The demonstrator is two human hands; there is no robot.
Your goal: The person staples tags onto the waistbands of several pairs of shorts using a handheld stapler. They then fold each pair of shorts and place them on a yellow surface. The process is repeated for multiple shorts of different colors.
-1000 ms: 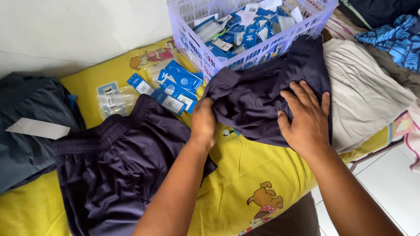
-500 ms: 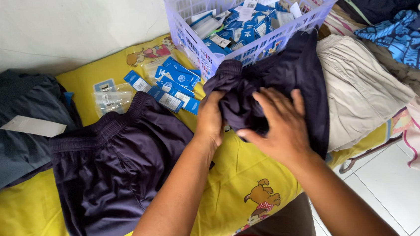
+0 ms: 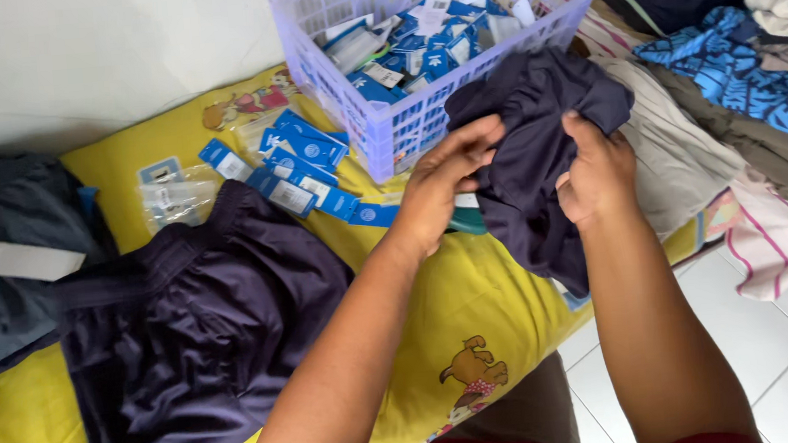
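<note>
Garment in hand: a dark navy garment [image 3: 540,172] is held lifted off the bed, bunched between both hands, in front of the lavender basket and above the right edge of the yellow sheet; its lower part hangs loose toward that edge.
Left hand: the left hand [image 3: 443,185] is closed on the garment's left side, fingers curled over a fold and thumb beneath, so that the cloth is gathered rather than spread.
Right hand: the right hand [image 3: 596,173] is clenched on the garment's right side, a wad of fabric being pinched inside the fist; the grip appears to keep the bundle tight while it is raised.
Basket: a lavender slotted plastic basket [image 3: 387,128] stands at the far edge of the bed, just behind the hands; it is filled with small blue and white card tags and clear packets, heaped loosely.
Loose tags: more blue tags [image 3: 301,168] and clear packets [image 3: 172,197] are scattered on the yellow sheet [image 3: 475,299] beside the basket's left wall.
Laid-out shorts: dark purple shorts [image 3: 196,331] are spread flat on the sheet toward the near left edge, apart from both hands.
Grey pile: a dark grey garment with a white card [image 3: 18,260] lies at the left edge.
Other clothes: a beige garment [image 3: 679,152] and a blue patterned one [image 3: 758,90] are piled past the right edge of the sheet.
</note>
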